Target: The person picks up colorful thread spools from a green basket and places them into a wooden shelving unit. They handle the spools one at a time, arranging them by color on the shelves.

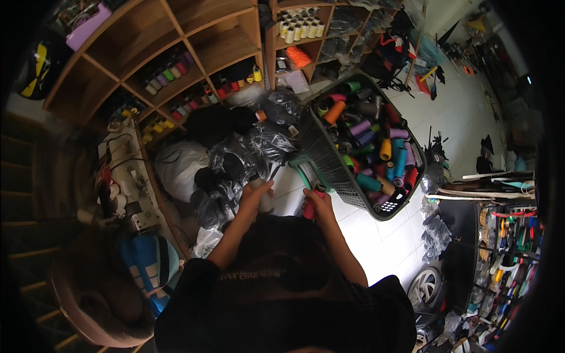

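Observation:
My right hand (319, 206) is closed around a pinkish-red thread spool (308, 210), held low in front of my body. To its left, my left hand (253, 199) is closed on a pale grey thread spool (266, 204), partly hidden by the fingers. A large dark plastic basket (347, 176) stands just beyond my right hand, heaped with thread spools (385, 149) in many colours. Close to my right hand is a green plastic frame (303, 167). Black and clear plastic bags (226, 159) lie piled beyond my left hand.
Wooden cubbyhole shelves (194, 44) hold rows of thread spools at the back. A sewing machine (129, 182) sits on a table at left, near a brown padded seat (97, 294). A crowded rack (506, 259) and a wheel (425, 287) are at right, beside white floor tiles (376, 244).

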`<state>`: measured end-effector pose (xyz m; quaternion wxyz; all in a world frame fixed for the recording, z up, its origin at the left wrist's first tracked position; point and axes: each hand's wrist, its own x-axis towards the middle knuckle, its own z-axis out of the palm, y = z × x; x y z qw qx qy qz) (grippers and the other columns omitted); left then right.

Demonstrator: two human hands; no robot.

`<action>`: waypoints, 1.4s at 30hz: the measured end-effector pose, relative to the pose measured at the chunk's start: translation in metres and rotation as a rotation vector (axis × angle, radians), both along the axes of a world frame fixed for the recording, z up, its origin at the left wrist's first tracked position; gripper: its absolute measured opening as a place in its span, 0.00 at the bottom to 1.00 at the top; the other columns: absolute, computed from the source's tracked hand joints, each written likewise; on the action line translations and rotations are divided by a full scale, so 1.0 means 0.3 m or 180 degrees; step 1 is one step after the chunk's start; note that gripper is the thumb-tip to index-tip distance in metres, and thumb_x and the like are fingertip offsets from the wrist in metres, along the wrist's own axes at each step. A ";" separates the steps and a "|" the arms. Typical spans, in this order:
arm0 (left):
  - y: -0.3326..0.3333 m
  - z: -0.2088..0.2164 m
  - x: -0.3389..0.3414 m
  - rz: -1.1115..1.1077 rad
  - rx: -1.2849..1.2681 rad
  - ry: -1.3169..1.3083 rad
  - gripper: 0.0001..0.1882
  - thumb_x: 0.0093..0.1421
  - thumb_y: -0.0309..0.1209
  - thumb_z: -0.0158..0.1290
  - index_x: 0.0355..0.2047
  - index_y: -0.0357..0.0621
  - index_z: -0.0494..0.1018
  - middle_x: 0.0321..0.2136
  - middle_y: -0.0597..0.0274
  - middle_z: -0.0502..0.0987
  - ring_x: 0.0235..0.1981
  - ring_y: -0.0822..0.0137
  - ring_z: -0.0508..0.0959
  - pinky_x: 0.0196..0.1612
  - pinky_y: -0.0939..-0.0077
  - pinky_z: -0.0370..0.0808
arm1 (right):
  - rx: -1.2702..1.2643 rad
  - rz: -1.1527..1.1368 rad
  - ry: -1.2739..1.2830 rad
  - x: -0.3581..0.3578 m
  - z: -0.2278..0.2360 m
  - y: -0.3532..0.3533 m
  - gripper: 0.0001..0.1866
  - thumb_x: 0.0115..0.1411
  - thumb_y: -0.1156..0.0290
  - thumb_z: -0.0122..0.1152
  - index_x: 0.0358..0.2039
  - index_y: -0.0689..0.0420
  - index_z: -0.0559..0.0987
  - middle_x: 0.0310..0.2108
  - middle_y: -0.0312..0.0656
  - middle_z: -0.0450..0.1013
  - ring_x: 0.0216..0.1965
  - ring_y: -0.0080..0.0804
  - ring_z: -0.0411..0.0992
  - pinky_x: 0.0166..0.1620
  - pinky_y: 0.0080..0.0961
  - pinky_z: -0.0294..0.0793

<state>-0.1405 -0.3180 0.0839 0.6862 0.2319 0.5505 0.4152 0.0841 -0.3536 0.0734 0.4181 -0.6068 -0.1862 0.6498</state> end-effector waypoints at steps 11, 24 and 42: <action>-0.043 -0.129 -0.233 0.1578 -0.0357 -0.0294 0.11 0.54 0.28 0.65 0.33 0.42 0.74 0.25 0.60 0.77 0.24 0.66 0.79 0.28 0.71 0.78 | -0.0006 0.0602 0.0004 -0.181 -0.015 0.243 0.12 0.53 0.65 0.70 0.29 0.57 0.75 0.20 0.38 0.72 0.20 0.30 0.73 0.25 0.29 0.76; 0.123 -0.190 -0.275 0.2556 -0.0748 -0.0167 0.11 0.54 0.27 0.65 0.33 0.42 0.72 0.24 0.60 0.76 0.22 0.63 0.78 0.27 0.68 0.78 | -0.0250 0.1611 0.0506 -0.437 -0.190 0.817 0.10 0.53 0.69 0.69 0.28 0.57 0.76 0.21 0.38 0.72 0.19 0.29 0.71 0.24 0.29 0.74; 0.269 -0.718 -0.402 0.2398 -0.0847 -0.0670 0.11 0.53 0.23 0.63 0.33 0.43 0.70 0.22 0.57 0.75 0.23 0.59 0.79 0.29 0.63 0.79 | -0.0130 0.1095 0.0193 -0.508 -0.475 1.120 0.07 0.53 0.73 0.67 0.28 0.58 0.75 0.20 0.39 0.71 0.19 0.30 0.71 0.22 0.29 0.74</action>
